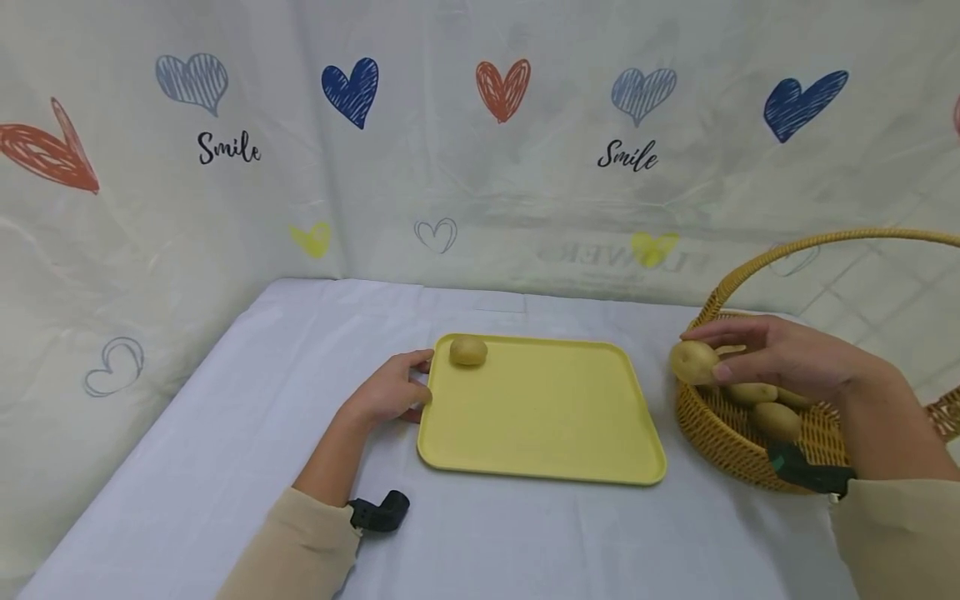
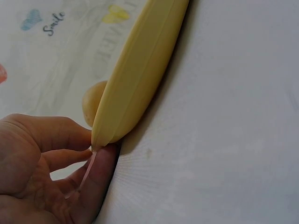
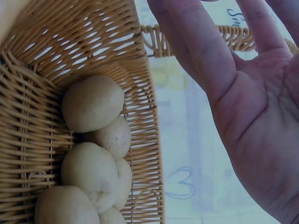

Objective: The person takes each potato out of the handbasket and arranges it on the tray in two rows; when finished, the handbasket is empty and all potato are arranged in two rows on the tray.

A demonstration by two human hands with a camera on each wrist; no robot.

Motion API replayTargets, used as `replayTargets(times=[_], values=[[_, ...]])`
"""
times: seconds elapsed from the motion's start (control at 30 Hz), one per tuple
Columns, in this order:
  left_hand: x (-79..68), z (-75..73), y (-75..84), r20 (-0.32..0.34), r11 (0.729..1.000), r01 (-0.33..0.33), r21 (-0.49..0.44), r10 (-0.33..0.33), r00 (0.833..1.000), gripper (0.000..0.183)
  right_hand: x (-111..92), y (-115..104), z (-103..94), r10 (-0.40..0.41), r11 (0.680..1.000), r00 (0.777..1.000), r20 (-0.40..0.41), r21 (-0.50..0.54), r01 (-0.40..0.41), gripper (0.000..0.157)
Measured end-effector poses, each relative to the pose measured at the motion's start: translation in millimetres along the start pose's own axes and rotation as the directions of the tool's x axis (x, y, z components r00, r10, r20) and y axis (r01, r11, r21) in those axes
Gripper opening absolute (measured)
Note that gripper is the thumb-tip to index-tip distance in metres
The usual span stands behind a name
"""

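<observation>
My right hand [image 1: 787,354] holds a potato [image 1: 693,362] at its fingertips, over the left rim of the wicker basket [image 1: 720,437]. In the right wrist view, that hand [image 3: 261,107] is seen from the palm side, its fingertips cut off by the frame. Several potatoes [image 3: 91,102] lie in the basket below it. With thumb and fingers, my left hand [image 1: 390,387] grips the left edge of a yellow tray [image 1: 540,408]. The left wrist view has those fingers [image 2: 100,175] right at the tray's rim. One potato [image 1: 468,351] sits in the tray's far left corner.
The basket's arched handle [image 1: 825,240] rises above the right hand. A white cloth [image 1: 517,533] covers the table. Behind stands a pale curtain [image 1: 450,183] printed with hearts. Each wrist wears a dark strap [image 1: 381,511].
</observation>
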State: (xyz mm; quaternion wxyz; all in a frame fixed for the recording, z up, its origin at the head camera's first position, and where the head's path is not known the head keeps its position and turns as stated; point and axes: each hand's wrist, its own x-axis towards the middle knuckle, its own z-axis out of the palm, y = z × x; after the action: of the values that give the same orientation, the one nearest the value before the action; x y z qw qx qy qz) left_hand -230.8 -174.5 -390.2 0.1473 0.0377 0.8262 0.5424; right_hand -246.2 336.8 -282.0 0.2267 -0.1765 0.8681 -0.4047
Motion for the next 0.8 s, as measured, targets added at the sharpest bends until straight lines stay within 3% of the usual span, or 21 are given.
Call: replayTargets(times=[0.43, 0.7, 0.8], values=[[0.0, 1.9, 1.1, -0.01, 1.0, 0.01, 0.014, -0.01, 1.0, 0.084, 4, -2, 9.5, -0.068, 0.996, 0.998, -0.003, 0.064, 0.068, 0.048], [-1.2, 1.0, 2.2, -0.01, 0.999, 0.023, 0.024, -0.023, 1.0, 0.084, 7, -17, 15.1, -0.095, 0.98, 0.993, -0.068, -0.184, 0.081, 0.049], [-1.4, 1.4, 3.1, -0.007, 0.999, 0.023, 0.024, -0.023, 1.0, 0.084, 9, -22, 15.5, -0.1, 0.978, 0.993, -0.057, -0.191, 0.087, 0.05]])
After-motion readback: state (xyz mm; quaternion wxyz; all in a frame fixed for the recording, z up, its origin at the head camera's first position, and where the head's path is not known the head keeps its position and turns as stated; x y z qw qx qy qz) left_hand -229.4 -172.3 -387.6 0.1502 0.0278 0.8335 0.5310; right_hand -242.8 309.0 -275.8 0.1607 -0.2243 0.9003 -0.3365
